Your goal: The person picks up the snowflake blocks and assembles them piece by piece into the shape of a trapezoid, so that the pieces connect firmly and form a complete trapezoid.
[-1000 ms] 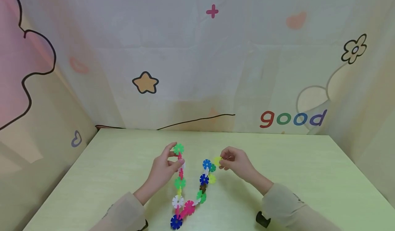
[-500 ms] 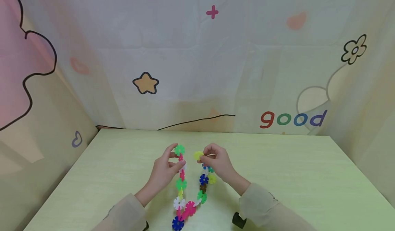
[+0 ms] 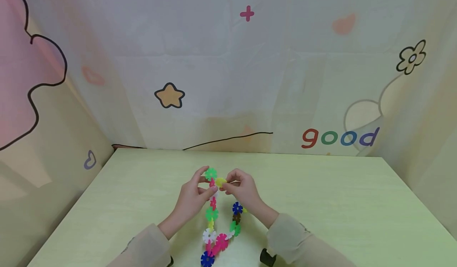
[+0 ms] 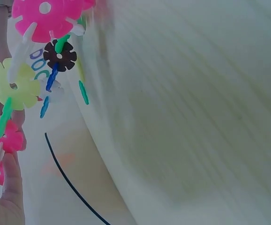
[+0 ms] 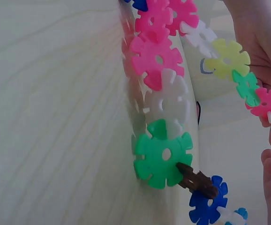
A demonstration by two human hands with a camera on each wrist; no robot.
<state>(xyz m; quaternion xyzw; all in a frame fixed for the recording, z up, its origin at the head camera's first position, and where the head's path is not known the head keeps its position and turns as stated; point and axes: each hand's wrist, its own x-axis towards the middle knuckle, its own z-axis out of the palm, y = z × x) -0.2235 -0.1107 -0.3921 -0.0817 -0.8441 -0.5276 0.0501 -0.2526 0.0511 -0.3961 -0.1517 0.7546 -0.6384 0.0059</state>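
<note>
A chain of slotted, flower-shaped plastic discs, several colours linked edge to edge, hangs down and bends up again in a U. My left hand holds its upper left end between thumb and fingers, below a green disc. My right hand pinches a yellow disc against or very near the pink disc by my left fingertips; contact is unclear. At the bottom of the U are a dark blue disc and a pink disc. In the right wrist view, a green disc joins a brown disc. My right hand hides the chain's far end.
The pale wooden table lies under both hands. Behind it rises a printed cloth backdrop, with more cloth at both sides. A black band shows below my right sleeve.
My right hand has carried the yellow disc leftward from beside the chain's right end to the left strand. My left hand has stayed nearly still, holding the chain.
</note>
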